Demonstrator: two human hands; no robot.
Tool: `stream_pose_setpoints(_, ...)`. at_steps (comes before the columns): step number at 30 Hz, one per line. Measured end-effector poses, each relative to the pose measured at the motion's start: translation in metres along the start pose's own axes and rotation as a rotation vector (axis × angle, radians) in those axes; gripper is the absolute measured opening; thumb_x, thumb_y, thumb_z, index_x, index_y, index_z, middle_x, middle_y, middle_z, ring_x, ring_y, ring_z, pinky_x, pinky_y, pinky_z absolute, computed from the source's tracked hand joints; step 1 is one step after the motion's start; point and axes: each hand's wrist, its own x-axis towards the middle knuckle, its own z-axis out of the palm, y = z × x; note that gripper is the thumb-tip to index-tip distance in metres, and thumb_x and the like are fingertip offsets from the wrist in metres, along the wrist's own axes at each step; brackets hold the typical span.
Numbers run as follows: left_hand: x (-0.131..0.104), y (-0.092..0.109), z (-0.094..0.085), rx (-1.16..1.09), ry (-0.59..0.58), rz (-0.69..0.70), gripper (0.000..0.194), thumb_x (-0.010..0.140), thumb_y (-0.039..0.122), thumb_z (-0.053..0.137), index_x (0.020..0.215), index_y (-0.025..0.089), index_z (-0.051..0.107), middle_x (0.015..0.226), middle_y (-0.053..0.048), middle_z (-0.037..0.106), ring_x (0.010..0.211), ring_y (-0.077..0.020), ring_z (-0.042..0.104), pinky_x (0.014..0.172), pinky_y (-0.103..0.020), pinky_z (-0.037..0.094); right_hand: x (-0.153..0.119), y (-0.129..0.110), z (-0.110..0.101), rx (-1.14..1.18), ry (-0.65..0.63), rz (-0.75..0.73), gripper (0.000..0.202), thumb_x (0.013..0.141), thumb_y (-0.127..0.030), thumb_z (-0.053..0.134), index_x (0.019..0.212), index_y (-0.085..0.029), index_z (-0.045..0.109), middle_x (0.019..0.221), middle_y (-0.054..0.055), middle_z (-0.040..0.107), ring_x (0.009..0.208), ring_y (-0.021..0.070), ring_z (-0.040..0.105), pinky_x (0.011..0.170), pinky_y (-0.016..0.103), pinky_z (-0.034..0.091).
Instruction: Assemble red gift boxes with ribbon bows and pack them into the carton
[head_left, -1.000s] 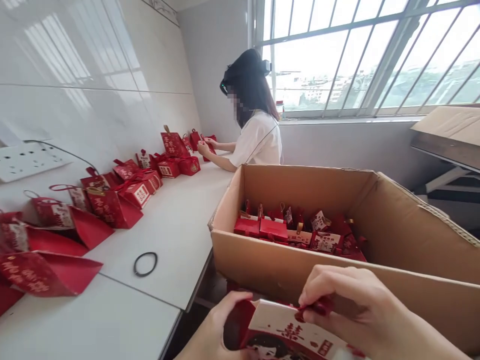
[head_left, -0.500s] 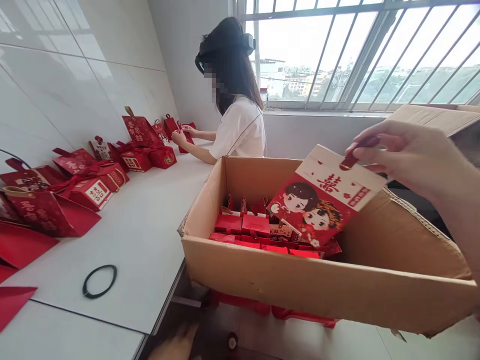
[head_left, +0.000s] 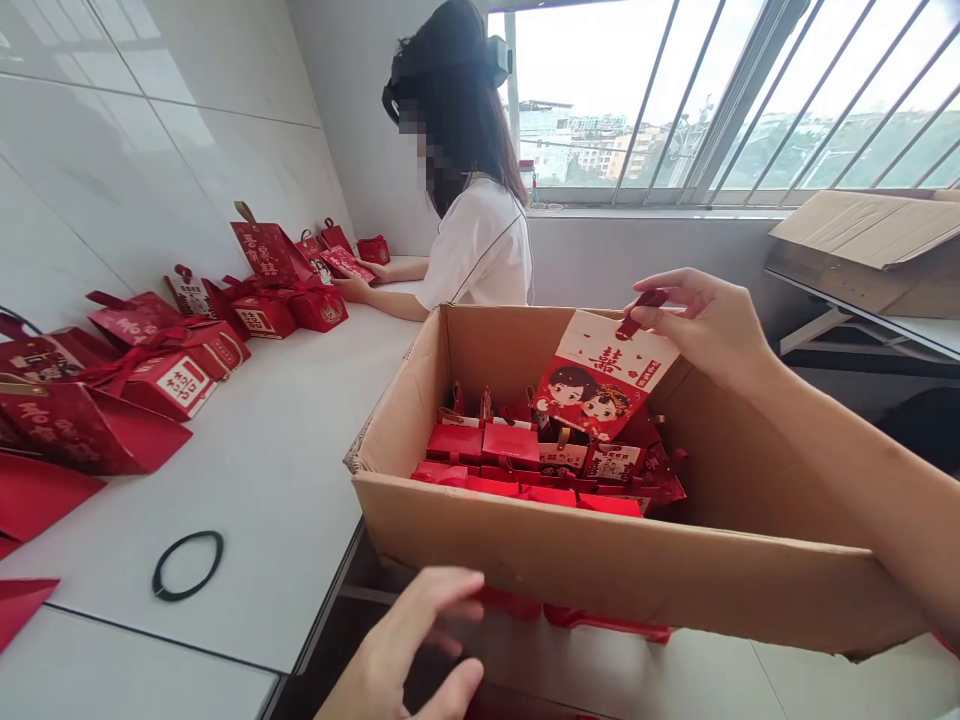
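Observation:
By its dark red ribbon loop, my right hand point(head_left: 701, 320) pinches a red and cream gift box point(head_left: 592, 375) printed with two cartoon figures. It hangs tilted over the inside of a large cardboard box point(head_left: 600, 575). Below it, several red gift boxes point(head_left: 510, 445) stand packed toward the left part of the carton. My left hand point(head_left: 412, 650) is in front of the carton's near wall, fingers curved and apart, holding nothing. The carton hides the lower parts of the packed boxes.
On the white table point(head_left: 247, 480) at left, several red gift boxes point(head_left: 172, 385) line the wall. A black ring-shaped band point(head_left: 187, 565) lies nearer. A person point(head_left: 480, 240) in white handles a red box point(head_left: 346, 263) at the far end. Another carton point(head_left: 862, 235) sits at right.
My right hand has moved left and away from me with the gift box, which now hangs farther back over the carton. My left hand has risen into view. The other person's red box has tilted flatter.

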Motion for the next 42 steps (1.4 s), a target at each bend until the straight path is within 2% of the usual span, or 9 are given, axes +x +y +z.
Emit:
stream_pose_setpoints(5, 0.060, 0.066, -0.020, 0.214, 0.424, 0.309, 0.069, 0.077, 0.036, 0.064, 0.138, 0.028, 0.032, 0.144, -0.008, 0.038, 0.130, -0.0292, 0.041, 0.104, -0.043, 0.041, -0.018, -0.033, 0.010, 0.356, 0.050, -0.094, 0.023, 0.063, -0.021, 0.078, 0.081, -0.021, 0.065, 0.071, -0.001, 0.061, 0.072, 0.0138, 0.061, 0.062, 0.029, 0.052)
stream_pose_setpoints(8, 0.092, 0.082, -0.024, 0.157, 0.346, 0.317, 0.081, 0.073, 0.040, 0.068, 0.141, 0.022, 0.027, 0.142, -0.013, 0.040, 0.128, -0.0306, 0.044, 0.098, -0.042, 0.047, -0.032, -0.048, 0.017, 0.487, 0.093, -0.113, 0.020, 0.065, -0.020, 0.077, 0.080, -0.022, 0.064, 0.071, -0.002, 0.062, 0.070, 0.0131, 0.061, 0.064, 0.029, 0.053)
stream_pose_setpoints(12, 0.111, 0.085, -0.022, -0.088, 0.049, 0.251, 0.052, 0.074, 0.033, 0.068, 0.122, 0.021, 0.051, 0.108, -0.007, 0.067, 0.098, -0.0241, 0.065, 0.078, -0.034, 0.056, -0.044, -0.051, 0.022, 0.527, 0.109, -0.020, 0.018, 0.073, -0.029, 0.071, 0.088, -0.025, 0.060, 0.077, -0.002, 0.065, 0.070, 0.0142, 0.063, 0.068, 0.032, 0.054)
stream_pose_setpoints(15, 0.116, 0.082, -0.019, -0.310, 0.092, 0.156, 0.037, 0.076, 0.032, 0.067, 0.108, 0.019, 0.055, 0.105, -0.006, 0.068, 0.097, -0.0218, 0.065, 0.080, -0.033, 0.056, -0.042, -0.037, 0.024, 0.594, 0.075, 0.106, 0.019, 0.084, -0.041, 0.054, 0.098, -0.028, 0.056, 0.095, 0.001, 0.066, 0.090, 0.0180, 0.065, 0.080, 0.036, 0.053)
stream_pose_setpoints(22, 0.125, 0.074, -0.005, -0.701, 0.400, 0.136, 0.048, 0.082, 0.035, 0.060, 0.123, 0.020, 0.040, 0.129, -0.009, 0.056, 0.119, -0.0213, 0.054, 0.099, -0.037, 0.046, -0.053, -0.005, 0.045, 0.516, -0.605, 0.338, 0.067, 0.076, -0.074, 0.038, 0.125, -0.029, 0.042, 0.131, 0.010, 0.053, 0.116, 0.0272, 0.055, 0.085, 0.046, 0.051)
stream_pose_setpoints(27, 0.120, 0.075, 0.003, -0.413, 0.276, 0.191, 0.051, 0.082, 0.039, 0.059, 0.126, 0.020, 0.040, 0.122, -0.009, 0.061, 0.108, -0.0209, 0.061, 0.095, -0.037, 0.048, -0.068, -0.007, 0.056, 0.598, -0.729, 0.449, 0.051, 0.073, -0.046, 0.065, 0.116, -0.023, 0.052, 0.115, 0.009, 0.065, 0.096, 0.0239, 0.066, 0.081, 0.041, 0.054)
stream_pose_setpoints(31, 0.100, 0.072, 0.000, 0.317, 0.102, 0.050, 0.036, 0.082, 0.050, 0.052, 0.090, 0.016, 0.062, 0.084, -0.011, 0.069, 0.088, -0.0307, 0.064, 0.091, -0.055, 0.043, -0.048, 0.000, 0.045, 0.552, -0.620, 0.477, 0.041, 0.072, -0.041, 0.066, 0.107, -0.021, 0.056, 0.103, 0.008, 0.068, 0.085, 0.0223, 0.067, 0.073, 0.037, 0.057)
stream_pose_setpoints(35, 0.076, 0.049, -0.004, 0.822, 0.254, 0.158, 0.031, 0.079, 0.043, 0.058, 0.090, 0.015, 0.063, 0.085, -0.010, 0.066, 0.090, -0.0290, 0.060, 0.103, -0.059, 0.028, -0.020, 0.022, 0.019, 0.138, -0.530, 0.270, 0.061, 0.065, -0.032, 0.074, 0.119, -0.025, 0.048, 0.110, 0.007, 0.065, 0.096, 0.0223, 0.062, 0.072, 0.031, 0.055)
stream_pose_setpoints(42, 0.063, 0.009, -0.016, 0.825, 0.406, 0.325, 0.023, 0.084, 0.031, 0.051, 0.101, 0.017, 0.057, 0.089, -0.005, 0.062, 0.089, -0.0226, 0.055, 0.095, -0.043, 0.034, -0.007, 0.059, -0.007, -0.470, -0.673, 0.182, 0.057, 0.062, -0.023, 0.070, 0.115, -0.018, 0.051, 0.091, 0.008, 0.066, 0.074, 0.0217, 0.064, 0.059, 0.028, 0.048)
